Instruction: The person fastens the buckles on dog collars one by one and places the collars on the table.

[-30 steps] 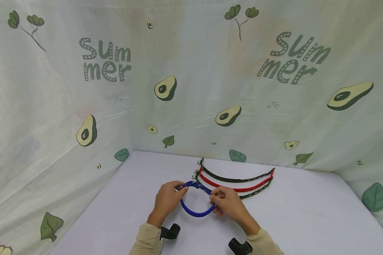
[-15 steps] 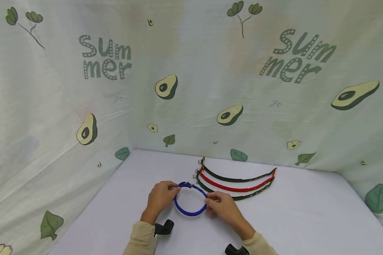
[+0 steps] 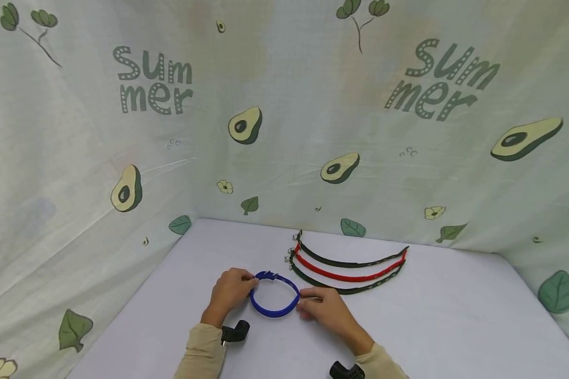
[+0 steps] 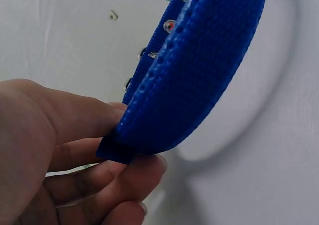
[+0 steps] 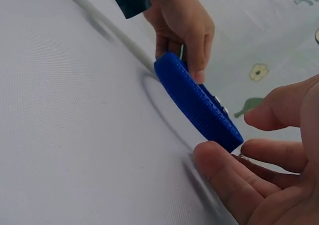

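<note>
The left hand [image 3: 231,289] pinches a blue collar [image 3: 273,314], which makes a closed ring above the white table [image 3: 455,326]. The right hand [image 3: 326,310] is loose, its fingers apart at the opposite side of the ring; I cannot tell if they touch it. Behind, a red collar [image 3: 351,279] lies between two dark collars [image 3: 353,265]. On the cloth [image 3: 289,68], the printed word "summer" [image 3: 154,98] is readable twice, broken as "sum" and "mer".
</note>
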Tool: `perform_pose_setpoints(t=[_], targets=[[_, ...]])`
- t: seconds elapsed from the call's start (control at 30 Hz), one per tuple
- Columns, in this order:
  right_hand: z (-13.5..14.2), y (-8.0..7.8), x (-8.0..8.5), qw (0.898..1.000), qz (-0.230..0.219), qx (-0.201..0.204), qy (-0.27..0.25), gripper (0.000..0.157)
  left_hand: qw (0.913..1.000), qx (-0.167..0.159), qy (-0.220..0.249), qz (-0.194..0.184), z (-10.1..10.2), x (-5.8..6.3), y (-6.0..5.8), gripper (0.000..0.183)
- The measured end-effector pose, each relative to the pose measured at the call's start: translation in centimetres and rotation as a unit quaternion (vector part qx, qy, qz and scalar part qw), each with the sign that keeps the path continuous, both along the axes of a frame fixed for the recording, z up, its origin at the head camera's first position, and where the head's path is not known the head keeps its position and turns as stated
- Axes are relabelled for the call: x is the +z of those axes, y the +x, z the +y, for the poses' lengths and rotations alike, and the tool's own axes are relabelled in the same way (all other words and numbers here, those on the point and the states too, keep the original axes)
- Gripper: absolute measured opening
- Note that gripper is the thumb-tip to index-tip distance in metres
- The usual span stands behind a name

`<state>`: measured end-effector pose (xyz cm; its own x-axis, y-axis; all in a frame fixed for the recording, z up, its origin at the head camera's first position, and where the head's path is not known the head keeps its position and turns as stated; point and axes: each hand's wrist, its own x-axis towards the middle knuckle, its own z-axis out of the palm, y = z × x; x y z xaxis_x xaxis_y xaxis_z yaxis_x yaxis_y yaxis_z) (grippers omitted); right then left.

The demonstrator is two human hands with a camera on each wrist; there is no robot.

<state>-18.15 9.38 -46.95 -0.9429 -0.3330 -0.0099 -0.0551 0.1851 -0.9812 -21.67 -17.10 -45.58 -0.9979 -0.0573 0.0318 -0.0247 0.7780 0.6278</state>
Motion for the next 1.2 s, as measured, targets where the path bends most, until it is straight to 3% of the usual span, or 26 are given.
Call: perform_pose_setpoints(t=[0.27,0.7,1.2], targets=[[0.0,-0.1,-0.4,0.999,-0.005,0.036,-0.019,0.043,0.9999,0.004,-0.009,-0.001,-0.3,-0.3,-0.3,0.023],[-0.4,0.0,-0.6,0.999,-0.013,0.041,-0.023,0.037,0.9999,0.005,-0.014,0.007,-1.1,-0.9,-0.5,0.021],[-0.4,0.2,-0.1,0.994,-0.033,0.089,-0.046,0.040,0.9999,0.014,-0.004,-0.002,-1.5,-0.5,-0.2,0.022]])
